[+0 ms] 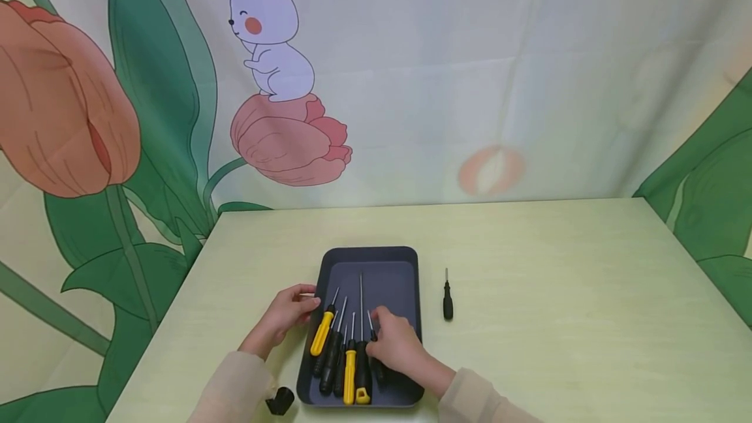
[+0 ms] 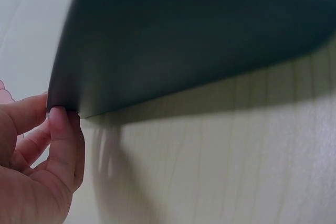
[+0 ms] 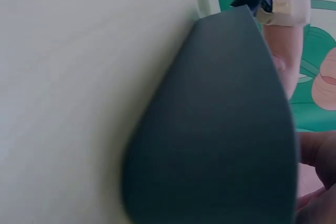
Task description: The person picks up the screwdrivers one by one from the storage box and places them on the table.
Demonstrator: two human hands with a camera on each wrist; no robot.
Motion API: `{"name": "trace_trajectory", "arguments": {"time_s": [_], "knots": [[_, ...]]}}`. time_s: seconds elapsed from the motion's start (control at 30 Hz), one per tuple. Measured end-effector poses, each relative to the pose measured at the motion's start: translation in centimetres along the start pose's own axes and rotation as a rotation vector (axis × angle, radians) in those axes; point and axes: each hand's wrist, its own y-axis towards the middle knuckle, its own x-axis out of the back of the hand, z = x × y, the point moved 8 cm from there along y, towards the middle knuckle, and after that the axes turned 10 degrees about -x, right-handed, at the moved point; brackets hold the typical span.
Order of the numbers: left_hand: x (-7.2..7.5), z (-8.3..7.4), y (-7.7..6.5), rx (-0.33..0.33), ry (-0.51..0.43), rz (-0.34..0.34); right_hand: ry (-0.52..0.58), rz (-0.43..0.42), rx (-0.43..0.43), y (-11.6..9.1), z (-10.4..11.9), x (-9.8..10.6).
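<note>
A dark rectangular tray (image 1: 376, 258) lies on the table with several screwdrivers in it, side by side, tips toward the far end. Some have yellow handles, such as the yellow screwdriver (image 1: 322, 333); others are black. My left hand (image 1: 286, 312) pinches the tray's left rim, fingertips at its edge in the left wrist view. Inside the tray, my right hand (image 1: 398, 343) has thumb and fingers curled at a black screwdriver (image 1: 378, 371), the rightmost one; the hand partly covers its handle. The tray wall (image 3: 215, 129) hides that grip in the right wrist view.
A small black screwdriver (image 1: 448, 302) lies on the table right of the tray, its tip pointing away. A black wrist camera (image 1: 281, 401) sits by the left sleeve. Behind the table's far edge hangs a curtain (image 1: 411, 83) printed with a rabbit and tulips.
</note>
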Motion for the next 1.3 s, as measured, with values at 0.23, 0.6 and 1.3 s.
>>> {"name": "trace_trajectory", "arguments": {"time_s": [0.23,0.6,1.3], "knots": [[0.0,0.1,-0.1,0.016,0.005,0.0,0.004,-0.055,0.042,0.0,0.6,1.7],[0.0,0.2,0.0,0.01,0.006,-0.002,0.052,-0.089,0.039,0.5,0.4,4.4],[0.0,0.0,-0.1,0.019,0.01,0.002,0.088,-0.206,-0.074,1.6,-1.9,9.1]]}}
